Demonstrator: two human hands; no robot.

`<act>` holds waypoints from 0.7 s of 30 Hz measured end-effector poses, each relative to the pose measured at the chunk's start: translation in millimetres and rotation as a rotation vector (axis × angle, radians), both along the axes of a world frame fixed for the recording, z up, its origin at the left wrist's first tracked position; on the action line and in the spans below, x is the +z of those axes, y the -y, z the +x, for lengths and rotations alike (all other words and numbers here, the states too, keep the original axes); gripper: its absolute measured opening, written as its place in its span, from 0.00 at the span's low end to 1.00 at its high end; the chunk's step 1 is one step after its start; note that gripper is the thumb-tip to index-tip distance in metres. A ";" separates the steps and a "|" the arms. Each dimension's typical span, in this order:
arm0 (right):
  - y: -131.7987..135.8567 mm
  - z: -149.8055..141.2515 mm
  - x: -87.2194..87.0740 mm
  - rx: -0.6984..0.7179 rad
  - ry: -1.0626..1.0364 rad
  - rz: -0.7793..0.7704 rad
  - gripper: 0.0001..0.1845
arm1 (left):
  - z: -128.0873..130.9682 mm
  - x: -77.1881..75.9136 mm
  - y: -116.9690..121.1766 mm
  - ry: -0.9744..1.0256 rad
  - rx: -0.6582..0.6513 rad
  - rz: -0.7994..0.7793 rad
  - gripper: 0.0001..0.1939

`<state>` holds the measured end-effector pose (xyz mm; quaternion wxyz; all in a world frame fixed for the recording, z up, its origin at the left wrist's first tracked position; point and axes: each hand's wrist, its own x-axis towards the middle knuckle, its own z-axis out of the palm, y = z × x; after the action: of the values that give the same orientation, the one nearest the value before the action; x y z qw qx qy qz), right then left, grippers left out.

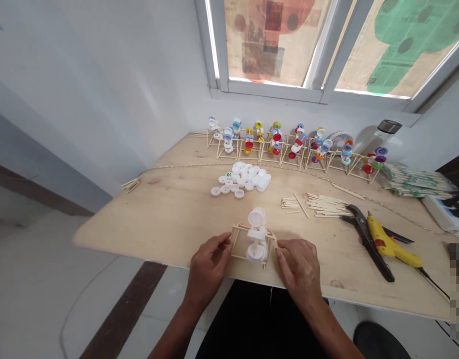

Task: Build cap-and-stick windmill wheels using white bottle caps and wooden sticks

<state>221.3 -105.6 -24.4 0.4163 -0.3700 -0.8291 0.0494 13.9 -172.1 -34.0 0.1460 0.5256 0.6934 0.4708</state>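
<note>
A small stick frame carrying a wheel of white bottle caps stands near the front edge of the wooden table. My left hand holds the frame's left end, its thumb and fingertips closed there. On the opposite side, the fingertips of my right hand close on the frame's right end. The caps are fixed around the middle of the frame, between my hands. Beyond it lies a pile of loose white bottle caps.
Several similar frames with coloured cap wheels line the wall. Cut sticks, black-handled cutters and a yellow glue gun lie at right. Behind them are bagged sticks, a power strip, a fan and a flask.
</note>
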 end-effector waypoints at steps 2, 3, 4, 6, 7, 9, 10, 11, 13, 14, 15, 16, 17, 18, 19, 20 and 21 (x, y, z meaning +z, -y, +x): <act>1.5 -0.2 -0.1 0.009 0.009 -0.014 0.07 | 0.7 0.7 0.1 -0.041 -0.009 -0.029 0.14; 2.1 -0.3 -0.1 0.012 0.013 -0.018 0.07 | 1.3 1.2 -0.2 -0.066 -0.010 -0.039 0.14; 2.7 -0.4 -0.2 0.013 0.017 -0.022 0.07 | 1.9 1.8 -0.6 -0.091 -0.012 -0.046 0.14; 3.5 -0.4 -0.5 0.012 0.022 -0.025 0.07 | 2.9 3.3 -1.4 -0.136 -0.026 -0.055 0.14; 3.8 -0.4 -0.7 0.011 0.024 -0.025 0.07 | 3.3 4.1 -1.5 -0.153 -0.033 -0.060 0.14; 4.3 -0.4 -1.0 0.014 0.027 -0.033 0.07 | 3.6 5.9 -1.3 -0.172 -0.045 -0.080 0.15; 4.5 -0.4 -1.0 0.016 0.027 -0.037 0.07 | 3.8 6.8 -0.8 -0.174 -0.047 -0.096 0.15; 4.8 -0.6 -0.9 0.019 0.029 -0.045 0.07 | 3.8 7.7 -0.3 -0.173 -0.046 -0.110 0.15; 5.3 -1.0 -0.7 0.027 0.036 -0.058 0.06 | 4.1 9.3 0.8 -0.166 -0.039 -0.129 0.15; 5.6 -1.2 -0.6 0.030 0.039 -0.058 0.06 | 4.2 10.1 1.2 -0.163 -0.034 -0.134 0.14; 5.8 -1.5 -0.5 0.033 0.042 -0.056 0.06 | 4.4 10.8 1.5 -0.158 -0.030 -0.139 0.14; 6.1 -1.7 -0.6 0.037 0.044 -0.053 0.06 | 4.6 11.4 1.6 -0.152 -0.030 -0.145 0.14; 6.3 -1.9 -0.9 0.039 0.043 -0.048 0.06 | 4.7 12.1 1.4 -0.143 -0.031 -0.152 0.15; 6.4 -2.0 -1.2 0.041 0.040 -0.045 0.06 | 4.9 12.8 1.1 -0.134 -0.035 -0.161 0.15; 6.6 -2.1 -1.7 0.043 0.039 -0.046 0.06 | 5.0 13.5 0.7 -0.127 -0.037 -0.170 0.15; 6.8 -2.1 -2.2 0.046 0.038 -0.049 0.06 | 5.1 14.3 0.2 -0.121 -0.039 -0.179 0.15; 6.9 -2.1 -2.7 0.047 0.037 -0.053 0.06 | 5.2 15.1 -0.3 -0.119 -0.042 -0.189 0.15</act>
<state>219.2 -112.5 -27.1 0.3897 -0.3621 -0.8435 0.0743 19.1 -171.8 -18.9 0.1632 0.5510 0.7308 0.3682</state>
